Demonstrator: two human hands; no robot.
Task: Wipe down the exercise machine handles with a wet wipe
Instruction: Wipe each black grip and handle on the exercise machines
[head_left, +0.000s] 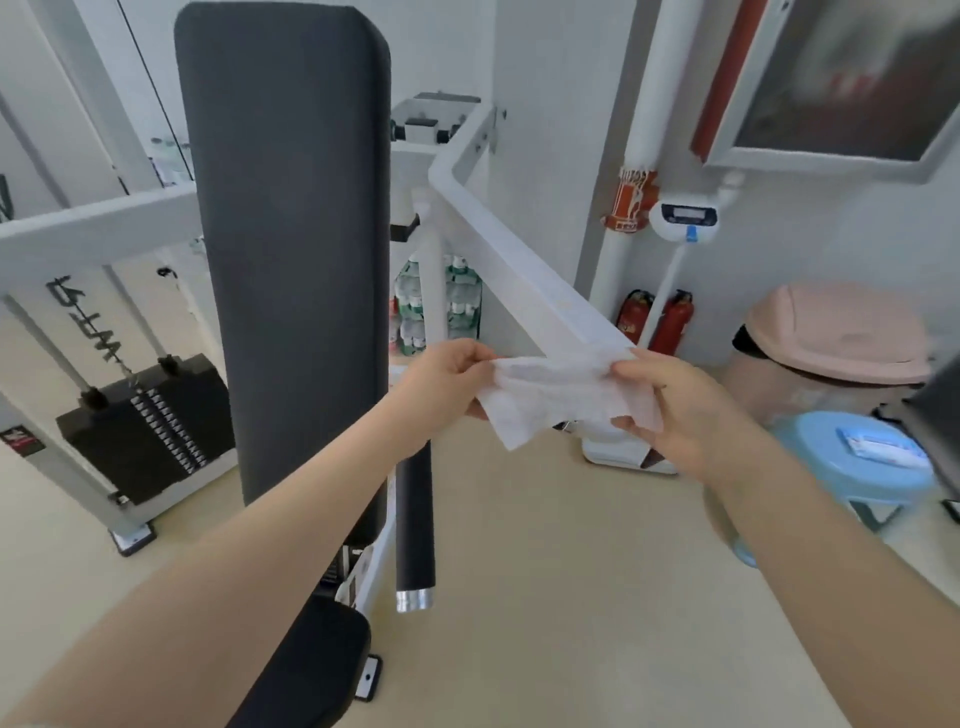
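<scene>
A white wet wipe (558, 397) is stretched between both hands in the middle of the view. My left hand (447, 382) pinches its left edge and my right hand (680, 410) grips its right side. The wipe hangs just in front of the lower end of the machine's white arm (519, 265). Below my left hand, a black handle grip with a chrome end cap (414, 530) hangs down beside the tall black back pad (291, 249).
A black weight stack (150, 421) stands at the left. At the right are a blue stool (857, 467) carrying a wipes packet (883, 449), a pink-lidded bin (836, 338) and two red fire extinguishers (657, 322). The black seat pad (306, 670) is below.
</scene>
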